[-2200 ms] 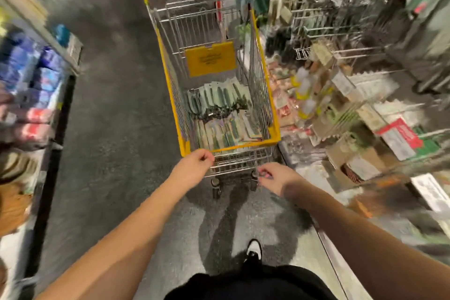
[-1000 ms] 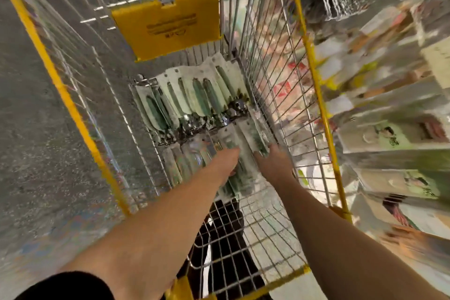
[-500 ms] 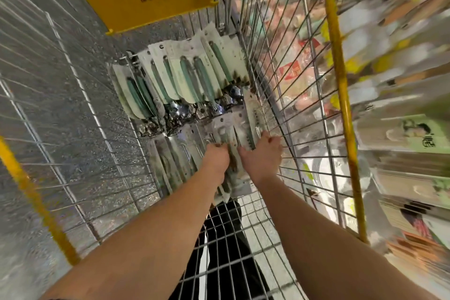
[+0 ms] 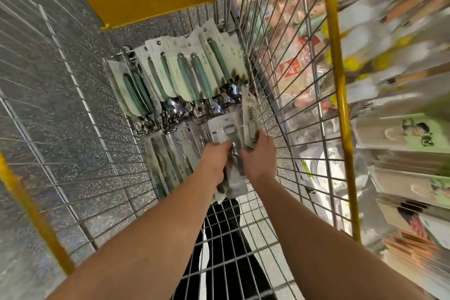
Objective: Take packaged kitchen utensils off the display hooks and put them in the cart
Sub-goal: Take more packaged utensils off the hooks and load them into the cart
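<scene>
While both arms reach into the cart (image 4: 339, 95), the left hand (image 4: 215, 161) and right hand (image 4: 259, 157) grasp packaged utensils (image 4: 229, 134) on its floor, at 12 o'clock.

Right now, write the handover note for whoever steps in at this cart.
Left hand: down in the cart, gripping packaged utensils in the near row.
Right hand: beside it, gripping an upright pack near the cart's right wall.
Far row of green-handled utensil packs lies fanned across the cart floor, near row overlapping its lower ends.
Done: two rows of packs are in the cart.
Left: settle the packs in hand, let go, return to the display on the right for more.
</scene>
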Motion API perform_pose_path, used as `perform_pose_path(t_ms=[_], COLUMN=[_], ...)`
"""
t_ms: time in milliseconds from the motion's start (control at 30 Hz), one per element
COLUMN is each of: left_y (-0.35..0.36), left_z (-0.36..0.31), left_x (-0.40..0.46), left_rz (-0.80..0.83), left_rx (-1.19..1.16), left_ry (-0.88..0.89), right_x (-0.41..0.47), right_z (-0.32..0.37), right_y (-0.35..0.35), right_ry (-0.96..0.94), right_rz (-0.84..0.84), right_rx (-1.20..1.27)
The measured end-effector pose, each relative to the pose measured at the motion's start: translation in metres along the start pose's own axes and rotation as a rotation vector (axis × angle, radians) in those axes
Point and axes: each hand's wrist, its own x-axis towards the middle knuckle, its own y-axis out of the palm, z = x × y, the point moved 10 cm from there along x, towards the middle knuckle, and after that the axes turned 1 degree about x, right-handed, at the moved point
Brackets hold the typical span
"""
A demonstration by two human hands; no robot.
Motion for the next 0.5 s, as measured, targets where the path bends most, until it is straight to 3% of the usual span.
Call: perform_pose_path(t_ms=[233,500], left_y=[0.009,-0.010], left_z=[-0.007,-0.033], left_x=[-0.006,-0.032], left_rz=[0.107,-0.278], left_rx=[-0.028,0.277], left_ry=[0.051,0.308], right_x=[0.000,-0.032], right_z=[-0.003,0.006], right_y=[-0.007,-0.013], right_ry=[0.044,0.032], right_rz=[0.041,0.027], right_rx=[0.087,0.092])
